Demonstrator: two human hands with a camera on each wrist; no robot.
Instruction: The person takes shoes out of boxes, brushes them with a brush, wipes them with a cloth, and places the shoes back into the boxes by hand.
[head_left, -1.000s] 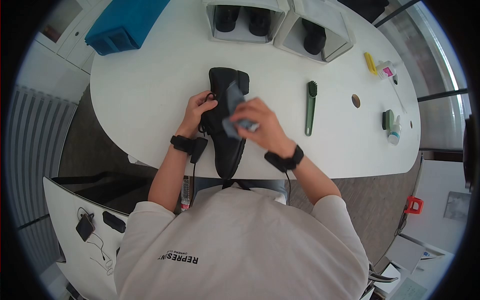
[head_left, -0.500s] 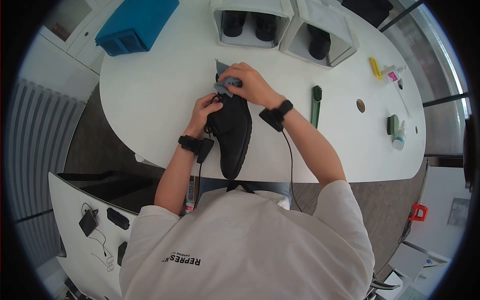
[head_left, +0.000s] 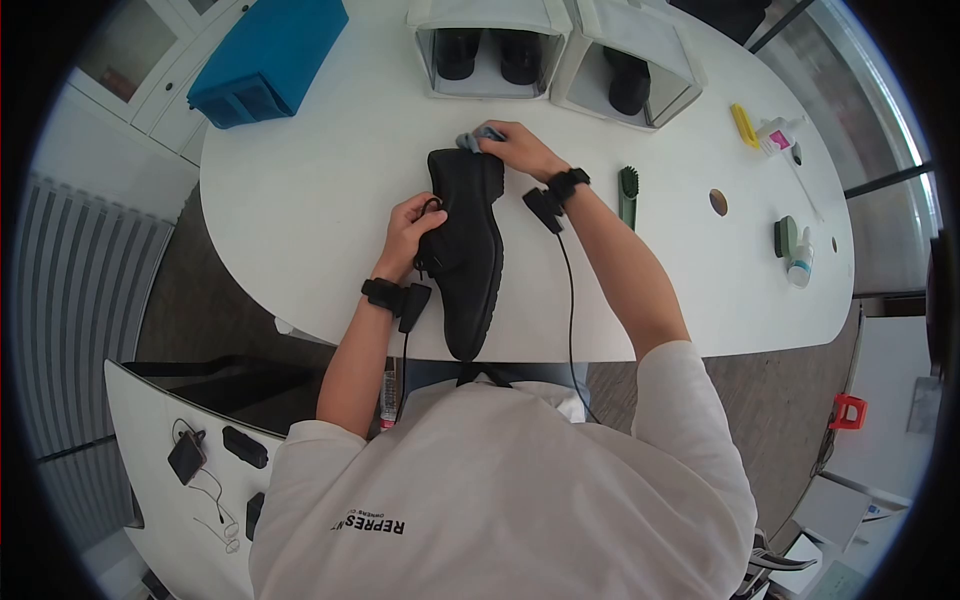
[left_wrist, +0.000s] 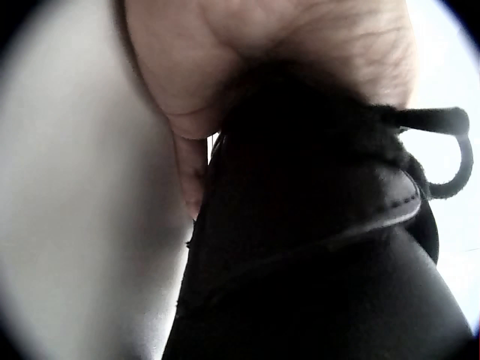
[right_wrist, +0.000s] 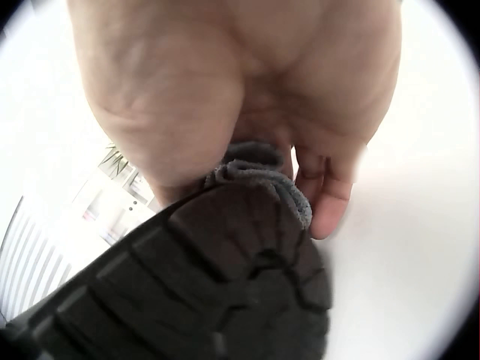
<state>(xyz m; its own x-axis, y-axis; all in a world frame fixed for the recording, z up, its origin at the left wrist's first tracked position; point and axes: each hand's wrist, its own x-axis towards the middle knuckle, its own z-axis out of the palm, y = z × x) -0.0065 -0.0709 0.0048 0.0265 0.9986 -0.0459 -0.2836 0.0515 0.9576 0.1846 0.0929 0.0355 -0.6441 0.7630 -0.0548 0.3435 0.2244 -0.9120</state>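
A black lace-up shoe (head_left: pixel 468 260) lies on its side, its toe near the table's front edge. The left hand (head_left: pixel 408 232) grips it at the laced opening; the left wrist view has this hand (left_wrist: pixel 262 52) over the dark upper (left_wrist: pixel 300 255), a lace loop (left_wrist: pixel 450 150) sticking out. At the heel end, the right hand (head_left: pixel 520 150) pinches a grey-blue cloth (head_left: pixel 480 137). In the right wrist view the cloth (right_wrist: pixel 262 176) lies against the end of the treaded sole (right_wrist: pixel 187 285), under the right hand (right_wrist: pixel 240 82).
Two white boxes (head_left: pixel 490 14) (head_left: pixel 640 35) with dark shoes inside stand at the back. A blue fabric case (head_left: pixel 270 60) is back left. A green brush (head_left: pixel 628 197) lies right of the shoe; farther right are bottles (head_left: pixel 800 262), a yellow item (head_left: pixel 743 125) and another brush (head_left: pixel 785 237).
The right hand has moved with the cloth from the shoe's middle, over its upper rear part, to the heel end. The left hand keeps its grip on the shoe.
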